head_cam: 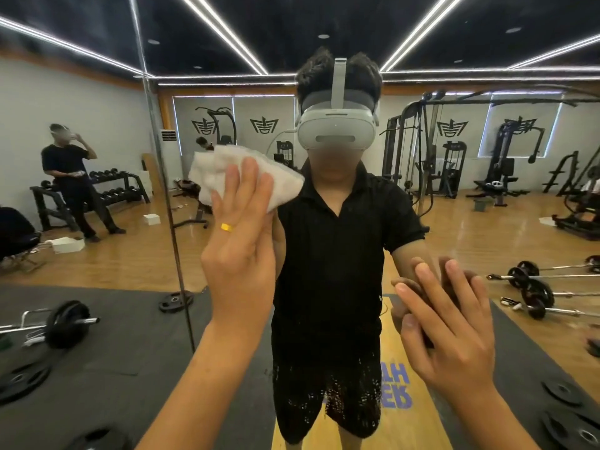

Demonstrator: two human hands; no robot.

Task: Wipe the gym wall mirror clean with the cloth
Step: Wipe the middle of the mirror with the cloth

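The wall mirror (pixel 454 222) fills the whole view and reflects me and the gym behind. My left hand (pixel 240 248) presses a white folded cloth (pixel 227 172) flat against the glass at upper centre-left, fingers straight; a gold ring sits on one finger. My right hand (pixel 454 329) lies flat on the glass lower right, fingers spread, meeting its own reflection. Droplets or specks (pixel 328 394) speckle the glass low in the centre.
A vertical seam between mirror panels (pixel 168 203) runs just left of the cloth. Reflected in the glass are a person standing by a dumbbell rack (pixel 69 183), barbells and weight plates on dark mats, and cable machines at the back.
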